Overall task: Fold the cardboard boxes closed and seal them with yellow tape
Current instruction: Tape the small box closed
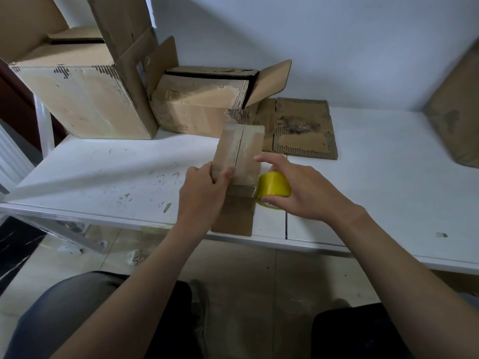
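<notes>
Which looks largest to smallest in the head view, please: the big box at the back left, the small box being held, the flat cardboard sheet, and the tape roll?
1. Big box
2. Flat cardboard sheet and small box: look alike, and the box is nearer, so unranked
3. Tape roll

head-worn wide-angle view, looking forward and down, close over white table [103, 161]

Left hand [204, 189] clasped in grip, right hand [298, 190] curled, forearms extended
</notes>
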The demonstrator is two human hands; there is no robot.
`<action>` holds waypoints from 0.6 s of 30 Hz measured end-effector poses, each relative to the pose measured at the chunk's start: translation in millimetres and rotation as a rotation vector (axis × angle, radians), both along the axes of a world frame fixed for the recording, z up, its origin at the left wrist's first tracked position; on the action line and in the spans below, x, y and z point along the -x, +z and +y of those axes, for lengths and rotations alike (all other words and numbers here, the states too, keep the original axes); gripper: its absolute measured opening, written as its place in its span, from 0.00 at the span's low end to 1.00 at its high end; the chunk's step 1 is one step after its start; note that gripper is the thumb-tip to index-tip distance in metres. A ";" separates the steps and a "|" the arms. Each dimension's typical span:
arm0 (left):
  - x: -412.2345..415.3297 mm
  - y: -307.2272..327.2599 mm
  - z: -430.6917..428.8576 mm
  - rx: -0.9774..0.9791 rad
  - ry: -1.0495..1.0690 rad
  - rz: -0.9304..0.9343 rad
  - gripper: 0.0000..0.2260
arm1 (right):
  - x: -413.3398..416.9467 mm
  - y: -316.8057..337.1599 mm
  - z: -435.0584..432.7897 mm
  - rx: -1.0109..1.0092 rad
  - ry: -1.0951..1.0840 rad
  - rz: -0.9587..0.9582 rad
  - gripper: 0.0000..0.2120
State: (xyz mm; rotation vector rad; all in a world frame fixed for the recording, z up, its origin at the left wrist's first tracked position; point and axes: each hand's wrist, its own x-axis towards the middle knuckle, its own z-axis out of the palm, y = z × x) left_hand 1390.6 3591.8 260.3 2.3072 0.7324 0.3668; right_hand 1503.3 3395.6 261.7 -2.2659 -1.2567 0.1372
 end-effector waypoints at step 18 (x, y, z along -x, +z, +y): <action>14.8 -23.3 1.3 0.085 0.025 -0.235 0.47 | 13.4 -3.8 15.8 -0.058 -0.211 -0.056 0.29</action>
